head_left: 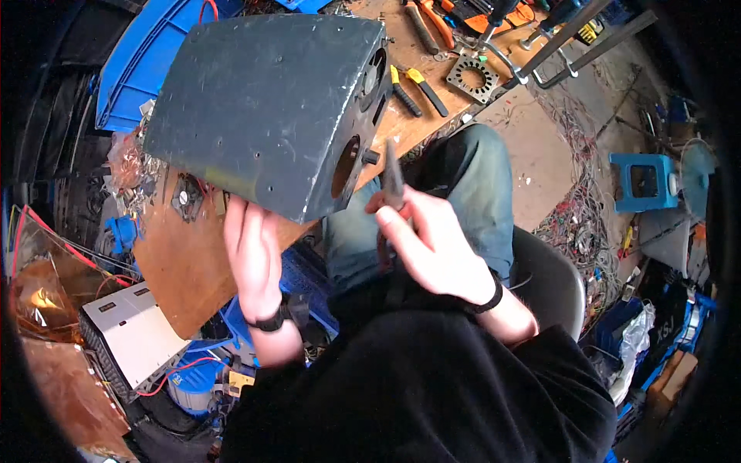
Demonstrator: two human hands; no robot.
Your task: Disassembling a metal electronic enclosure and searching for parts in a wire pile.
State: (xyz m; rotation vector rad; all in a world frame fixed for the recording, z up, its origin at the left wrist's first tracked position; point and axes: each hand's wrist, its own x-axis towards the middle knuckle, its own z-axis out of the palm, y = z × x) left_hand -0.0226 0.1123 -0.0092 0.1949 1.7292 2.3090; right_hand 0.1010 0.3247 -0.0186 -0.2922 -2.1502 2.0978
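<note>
A large dark grey metal case (255, 108) sits tilted over the workbench, with round openings and a fan in its right side panel. A small black knob (370, 157) sticks out from that panel. My left hand (256, 251) supports the case at its near lower edge, the fingertips hidden beneath it. In my right hand (432, 239) is a pair of pliers (393, 181), closed in my fingers and slightly blurred. The jaws point up beside the knob, apart from the case as far as I can tell.
On the wooden bench (181, 262) lie yellow-and-black cutters (417, 92), orange-handled pliers (428, 27) and a square metal fan guard (472, 77). Clamps (571, 46) stand at the far right edge. A blue crate (147, 65) is at left; loose wires (571, 224) and a blue stool (643, 183) lie right.
</note>
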